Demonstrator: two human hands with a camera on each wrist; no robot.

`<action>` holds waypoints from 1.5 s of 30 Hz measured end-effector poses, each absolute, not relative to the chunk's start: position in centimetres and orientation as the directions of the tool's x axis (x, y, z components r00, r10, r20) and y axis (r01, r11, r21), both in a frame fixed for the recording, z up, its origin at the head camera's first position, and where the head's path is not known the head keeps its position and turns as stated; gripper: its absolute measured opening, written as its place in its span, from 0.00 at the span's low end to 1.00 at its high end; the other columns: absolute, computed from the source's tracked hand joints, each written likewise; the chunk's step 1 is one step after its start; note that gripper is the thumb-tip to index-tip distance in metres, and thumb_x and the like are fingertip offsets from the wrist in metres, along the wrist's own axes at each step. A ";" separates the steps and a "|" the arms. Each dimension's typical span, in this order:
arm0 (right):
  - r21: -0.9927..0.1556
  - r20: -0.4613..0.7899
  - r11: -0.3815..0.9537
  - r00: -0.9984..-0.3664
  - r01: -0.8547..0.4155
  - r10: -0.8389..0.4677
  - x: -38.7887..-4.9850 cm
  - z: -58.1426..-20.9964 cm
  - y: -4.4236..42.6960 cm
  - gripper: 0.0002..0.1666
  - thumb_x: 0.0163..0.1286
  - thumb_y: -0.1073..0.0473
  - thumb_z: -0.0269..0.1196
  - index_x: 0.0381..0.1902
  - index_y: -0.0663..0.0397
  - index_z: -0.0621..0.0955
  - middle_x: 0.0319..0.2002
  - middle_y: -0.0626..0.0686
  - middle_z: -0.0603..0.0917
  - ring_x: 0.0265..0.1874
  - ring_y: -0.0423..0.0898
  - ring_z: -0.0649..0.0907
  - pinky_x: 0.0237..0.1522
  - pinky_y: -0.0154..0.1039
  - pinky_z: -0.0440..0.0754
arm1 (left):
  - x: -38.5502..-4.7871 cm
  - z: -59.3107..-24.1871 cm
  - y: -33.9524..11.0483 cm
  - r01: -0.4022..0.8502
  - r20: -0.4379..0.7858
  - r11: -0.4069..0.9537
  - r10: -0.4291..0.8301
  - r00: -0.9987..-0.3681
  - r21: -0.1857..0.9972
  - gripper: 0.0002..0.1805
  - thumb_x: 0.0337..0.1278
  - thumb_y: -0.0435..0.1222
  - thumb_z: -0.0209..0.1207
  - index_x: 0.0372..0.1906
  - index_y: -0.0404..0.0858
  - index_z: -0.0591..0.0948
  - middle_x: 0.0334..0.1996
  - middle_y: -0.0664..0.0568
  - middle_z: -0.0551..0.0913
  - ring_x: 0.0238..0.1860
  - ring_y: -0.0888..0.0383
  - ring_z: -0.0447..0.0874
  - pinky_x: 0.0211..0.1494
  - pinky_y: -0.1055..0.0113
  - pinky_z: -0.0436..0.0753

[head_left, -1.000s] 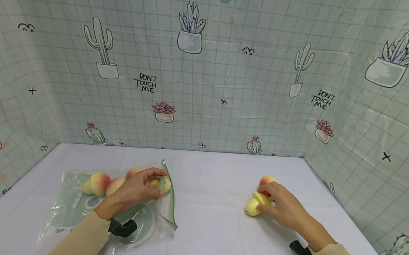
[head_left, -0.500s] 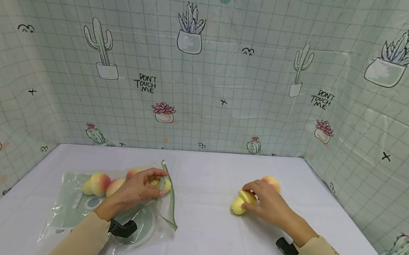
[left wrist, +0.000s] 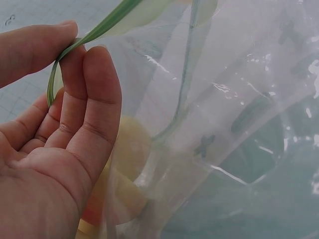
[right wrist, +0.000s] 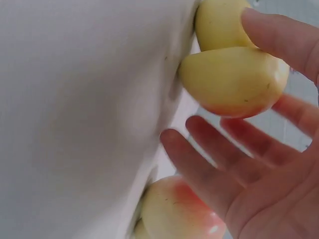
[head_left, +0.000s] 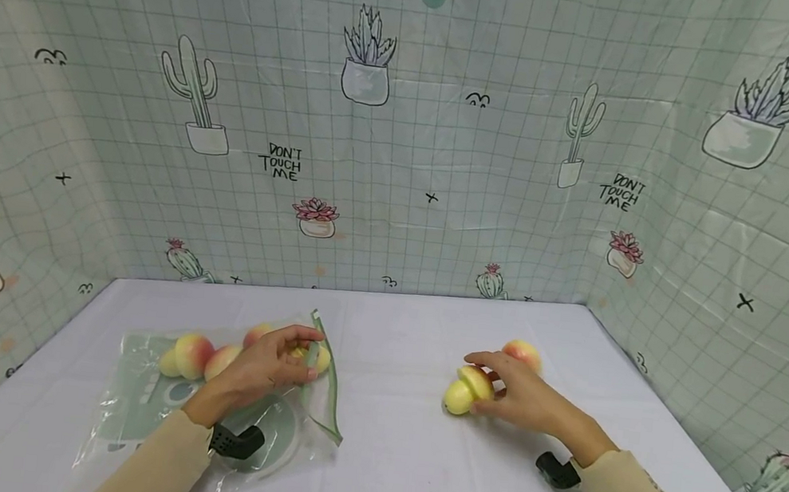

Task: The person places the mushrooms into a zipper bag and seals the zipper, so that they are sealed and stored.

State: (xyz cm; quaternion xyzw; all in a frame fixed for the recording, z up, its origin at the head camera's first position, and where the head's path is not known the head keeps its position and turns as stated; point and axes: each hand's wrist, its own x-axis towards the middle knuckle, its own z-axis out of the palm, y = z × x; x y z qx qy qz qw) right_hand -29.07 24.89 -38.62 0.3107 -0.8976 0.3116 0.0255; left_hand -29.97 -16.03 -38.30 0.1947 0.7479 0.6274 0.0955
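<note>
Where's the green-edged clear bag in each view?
Head: lower left of centre, the bag lying partly under the left forearm.
Left wrist: clear plastic over centre and right; its green edge crosses upper left.
Right wrist: not in it.
Landmark shared by head and left wrist: the left hand pinching that edge.

Left fingers (head_left: pixel 299 332) pinch clear bag (head_left: pixel 332 400); right fingers (head_left: pixel 487 358) beside yellow fruit (head_left: pixel 459 398)

A pale green, gridded backdrop sheet (head_left: pixel 391 141) printed with potted cacti (head_left: pixel 193 76) encloses the white rectangular counter (head_left: pixel 386 462) on three sides.
</note>
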 end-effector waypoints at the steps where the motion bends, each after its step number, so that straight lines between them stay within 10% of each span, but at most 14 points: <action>1: -0.559 0.230 0.598 -0.801 -0.574 -0.553 -29.1 -38.7 24.9 0.37 0.55 0.60 0.72 0.61 0.63 0.72 0.55 0.57 0.76 0.47 0.53 0.79 0.40 0.38 0.82 | -29.9 -38.3 -16.1 0.173 0.103 0.135 0.412 -0.905 0.976 0.32 0.49 0.24 0.65 0.62 0.27 0.69 0.47 0.43 0.67 0.41 0.55 0.67 0.33 0.73 0.76; 45: -0.609 0.250 0.499 -0.747 -0.616 -0.617 -31.0 -38.4 17.0 0.31 0.57 0.62 0.70 0.59 0.52 0.74 0.49 0.47 0.75 0.48 0.46 0.76 0.41 0.31 0.81 | -30.1 -38.5 -16.2 0.172 0.102 0.135 0.415 -0.904 0.976 0.32 0.51 0.26 0.66 0.63 0.28 0.68 0.50 0.41 0.67 0.42 0.55 0.69 0.38 0.69 0.79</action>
